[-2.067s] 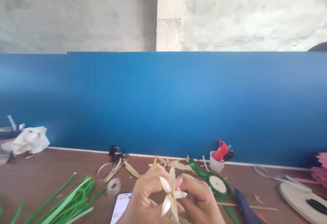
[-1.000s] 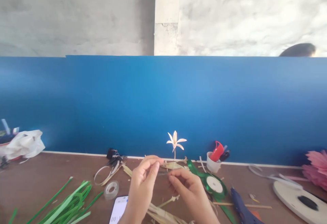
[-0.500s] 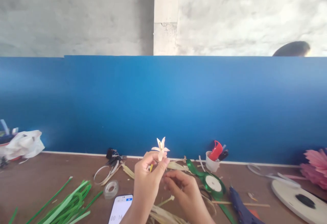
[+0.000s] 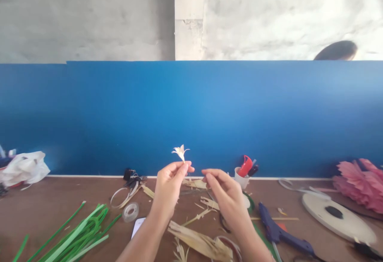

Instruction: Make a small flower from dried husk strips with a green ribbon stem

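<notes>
A small white flower [image 4: 180, 152] with pointed, curled-back petals stands upright above the table, against the blue panel. My left hand [image 4: 172, 178] is closed, pinching the base of the flower between thumb and forefinger. To the right, a short gap away, is my right hand [image 4: 226, 188]. Its thumb and fingertips are drawn together; whether something thin is between them I cannot make out. Dried, straw-coloured husk pieces [image 4: 197, 240] lie on the table below and between both hands.
On the left are green pipe cleaners [image 4: 86, 230], a clear tape roll [image 4: 131, 211] and a partly covered phone [image 4: 137, 227]. At right lie a dark blue glue gun [image 4: 273, 228], a round off-white disc [image 4: 338, 216] and pink paper flowers [image 4: 360, 184]. A white cup [image 4: 241, 179] holds pens.
My left hand has raised the flower slightly and tilted it, so its side now shows. My right hand has moved up and right, away from the left. The view has shifted a little.
</notes>
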`<action>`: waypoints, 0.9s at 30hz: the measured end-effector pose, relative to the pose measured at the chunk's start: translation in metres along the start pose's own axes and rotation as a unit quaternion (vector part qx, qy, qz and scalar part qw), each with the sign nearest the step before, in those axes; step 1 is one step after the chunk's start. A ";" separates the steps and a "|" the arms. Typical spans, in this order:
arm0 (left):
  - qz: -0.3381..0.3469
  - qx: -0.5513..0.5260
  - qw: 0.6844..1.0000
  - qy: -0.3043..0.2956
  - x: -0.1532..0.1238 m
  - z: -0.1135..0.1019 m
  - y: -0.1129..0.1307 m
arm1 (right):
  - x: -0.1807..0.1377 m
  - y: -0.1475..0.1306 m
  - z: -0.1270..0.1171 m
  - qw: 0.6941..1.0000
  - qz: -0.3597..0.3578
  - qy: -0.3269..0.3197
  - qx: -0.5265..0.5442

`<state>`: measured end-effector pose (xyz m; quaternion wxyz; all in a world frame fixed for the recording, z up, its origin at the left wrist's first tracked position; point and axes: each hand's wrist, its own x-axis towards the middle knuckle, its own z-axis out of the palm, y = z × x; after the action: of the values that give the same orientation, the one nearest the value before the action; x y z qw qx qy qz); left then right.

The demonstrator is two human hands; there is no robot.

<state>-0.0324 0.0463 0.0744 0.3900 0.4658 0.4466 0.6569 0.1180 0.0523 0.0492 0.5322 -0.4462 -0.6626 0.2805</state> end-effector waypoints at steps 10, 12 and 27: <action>-0.047 -0.043 0.997 -0.035 -0.007 -0.033 0.008 | -0.038 0.072 0.008 0.899 0.040 -0.323 -0.292; -0.064 -0.060 0.995 -0.041 -0.013 -0.039 0.011 | -0.049 0.084 0.017 0.874 0.051 -0.349 -0.334; -0.151 -0.151 0.976 -0.038 -0.037 -0.060 -0.020 | -0.064 0.058 0.048 0.872 0.120 -0.300 -0.368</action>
<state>-0.0779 0.0043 0.0355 0.5671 0.3538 0.3922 0.6320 0.0918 0.0258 -0.0425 0.0671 -0.5804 -0.7869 0.1986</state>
